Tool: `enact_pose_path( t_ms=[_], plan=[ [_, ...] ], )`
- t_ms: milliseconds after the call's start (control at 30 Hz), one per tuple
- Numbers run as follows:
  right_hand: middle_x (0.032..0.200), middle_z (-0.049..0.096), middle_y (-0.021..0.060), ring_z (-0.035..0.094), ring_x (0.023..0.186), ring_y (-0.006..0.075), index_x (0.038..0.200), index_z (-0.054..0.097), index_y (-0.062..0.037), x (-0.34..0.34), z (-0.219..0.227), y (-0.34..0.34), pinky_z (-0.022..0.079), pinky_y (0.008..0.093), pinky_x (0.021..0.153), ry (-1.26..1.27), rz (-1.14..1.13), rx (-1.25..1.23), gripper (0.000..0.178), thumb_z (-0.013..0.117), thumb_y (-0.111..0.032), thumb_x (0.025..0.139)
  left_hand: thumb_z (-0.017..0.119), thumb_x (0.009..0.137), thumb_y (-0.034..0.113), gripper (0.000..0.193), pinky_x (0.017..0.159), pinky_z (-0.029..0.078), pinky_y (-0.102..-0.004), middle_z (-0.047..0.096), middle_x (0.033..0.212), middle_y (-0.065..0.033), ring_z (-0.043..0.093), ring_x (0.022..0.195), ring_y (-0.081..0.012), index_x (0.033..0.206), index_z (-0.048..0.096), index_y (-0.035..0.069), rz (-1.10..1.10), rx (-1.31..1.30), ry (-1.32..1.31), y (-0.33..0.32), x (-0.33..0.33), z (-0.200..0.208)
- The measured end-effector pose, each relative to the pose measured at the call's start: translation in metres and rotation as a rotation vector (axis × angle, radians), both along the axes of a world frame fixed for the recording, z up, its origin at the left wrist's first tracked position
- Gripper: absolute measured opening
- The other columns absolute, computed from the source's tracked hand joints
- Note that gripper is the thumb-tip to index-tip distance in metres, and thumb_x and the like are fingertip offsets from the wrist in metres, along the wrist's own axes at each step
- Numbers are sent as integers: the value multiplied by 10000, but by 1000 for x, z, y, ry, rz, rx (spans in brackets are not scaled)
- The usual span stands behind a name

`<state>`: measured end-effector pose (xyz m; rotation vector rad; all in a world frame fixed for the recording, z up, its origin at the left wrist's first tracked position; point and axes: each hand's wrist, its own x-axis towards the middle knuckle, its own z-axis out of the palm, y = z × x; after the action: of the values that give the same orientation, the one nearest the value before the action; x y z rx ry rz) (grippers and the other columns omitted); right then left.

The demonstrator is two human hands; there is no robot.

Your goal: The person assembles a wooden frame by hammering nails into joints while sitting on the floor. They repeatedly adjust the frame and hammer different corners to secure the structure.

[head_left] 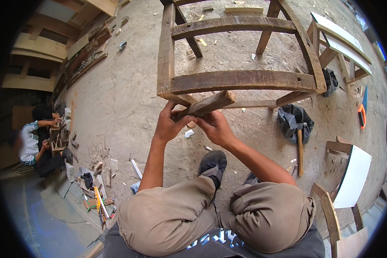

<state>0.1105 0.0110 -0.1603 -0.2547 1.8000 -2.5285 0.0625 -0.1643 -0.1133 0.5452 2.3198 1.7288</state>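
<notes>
Above my knees I hold a short, dark wooden stick in both hands. My left hand is closed around its left end. My right hand grips it from below, its thumb meeting the left one at the stick's near side. The stick slants up to the right, just in front of a worn wooden frame with legs and crossbars. It overlaps the frame's near lower corner in view; I cannot tell whether they touch.
A hammer leans on a black plastic bag at the right. Beyond lie a handsaw with an orange handle and white-topped wooden pieces. Another person sits at the left near scattered tools and a yellow level.
</notes>
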Motion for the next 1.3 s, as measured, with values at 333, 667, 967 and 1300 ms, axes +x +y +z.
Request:
enact_pose_path(
  t_ms=[333,667,967,1300],
  plan=[
    [1109,654,144,666,1037,254,1201,546,20,0,7,4,552,373,887,28,-14,22,327,647,37,890,798,828,138,493,813,553,-294,641,1171,-95,658,1008,-164,1236,567,-16,26,-2,24,-2,-1,-9],
    [1058,630,166,634,1014,348,1173,531,-11,-6,25,11,503,434,853,259,-191,379,378,704,12,837,798,838,202,478,708,522,-250,683,1067,-72,657,819,-122,1211,582,-5,74,17,1,-2,0,-13],
    [1009,622,149,605,1003,339,1183,523,-25,19,-3,70,490,420,845,305,7,651,403,697,-16,820,727,892,284,561,1010,419,-397,560,1242,-160,534,1172,-252,1304,497,-20,317,-3,236,16,14,-69],
    [983,653,105,643,909,230,1176,543,-56,123,-68,153,511,372,779,-261,-141,405,291,675,-135,929,641,889,99,346,877,437,-310,560,1190,-100,541,1090,-182,1211,531,32,190,59,-142,83,96,-134]
  ],
)
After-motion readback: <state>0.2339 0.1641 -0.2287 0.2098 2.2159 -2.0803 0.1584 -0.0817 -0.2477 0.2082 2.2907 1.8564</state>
